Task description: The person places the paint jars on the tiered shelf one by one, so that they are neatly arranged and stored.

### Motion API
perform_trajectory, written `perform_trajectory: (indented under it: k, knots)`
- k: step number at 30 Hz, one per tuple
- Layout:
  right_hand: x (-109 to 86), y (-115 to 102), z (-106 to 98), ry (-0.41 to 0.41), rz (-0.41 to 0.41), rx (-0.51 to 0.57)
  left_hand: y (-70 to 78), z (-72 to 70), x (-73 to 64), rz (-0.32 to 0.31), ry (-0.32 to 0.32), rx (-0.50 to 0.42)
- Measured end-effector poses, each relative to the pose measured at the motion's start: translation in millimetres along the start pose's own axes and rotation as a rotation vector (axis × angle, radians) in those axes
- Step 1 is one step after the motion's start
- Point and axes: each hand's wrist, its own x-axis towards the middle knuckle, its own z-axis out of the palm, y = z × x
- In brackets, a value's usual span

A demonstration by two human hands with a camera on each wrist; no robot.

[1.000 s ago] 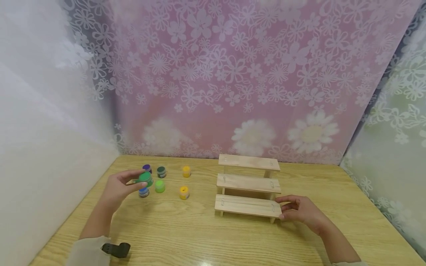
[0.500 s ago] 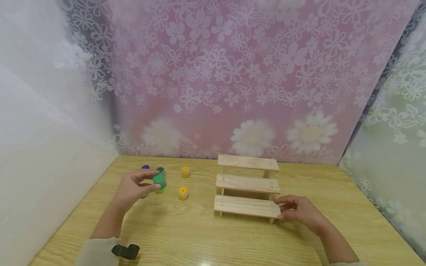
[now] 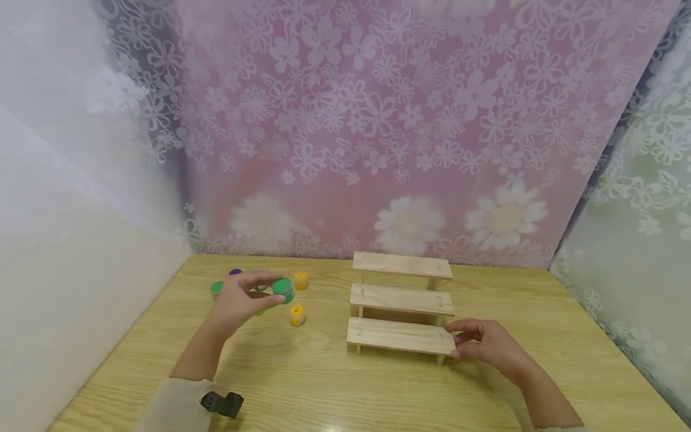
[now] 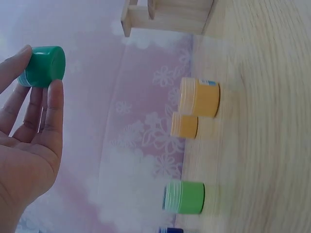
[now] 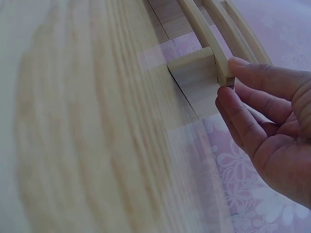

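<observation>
My left hand (image 3: 243, 300) pinches a small green paint jar (image 3: 283, 290) between thumb and fingertips, held up above the table. In the left wrist view the same jar (image 4: 46, 66) hangs well clear of the jars behind it. At the right, my right hand (image 3: 488, 348) grips the end of the lowest step of a three-tier wooden display stand (image 3: 400, 335). The right wrist view has the thumb on one face of that step (image 5: 222, 73) and the fingers on its other side. All three tiers are bare.
Two yellow jars (image 3: 297, 315) stand between the left hand and the stand. Another green jar (image 3: 217, 288) and a purple one (image 3: 235, 272) show behind the left hand. A light green jar (image 4: 192, 197) is mostly hidden in the head view. A floral curtain (image 3: 345, 150) backs the table.
My left hand has moved to the right with the green jar, from over the left jars to near the yellow ones. The right hand and the stand have stayed in place.
</observation>
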Motion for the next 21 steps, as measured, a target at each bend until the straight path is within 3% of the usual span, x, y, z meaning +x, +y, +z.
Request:
perform_trajectory:
  k: [12, 21]
  knots:
    - [-2.0, 2, -2, 0.003, 0.017, 0.022, 9.6, 29.8, 18.3, -0.057, -0.059, -0.11]
    - [0.5, 3, -1, 0.004, 0.024, 0.034, 15.5, 51.9, 27.1, -0.077, -0.061, -0.098]
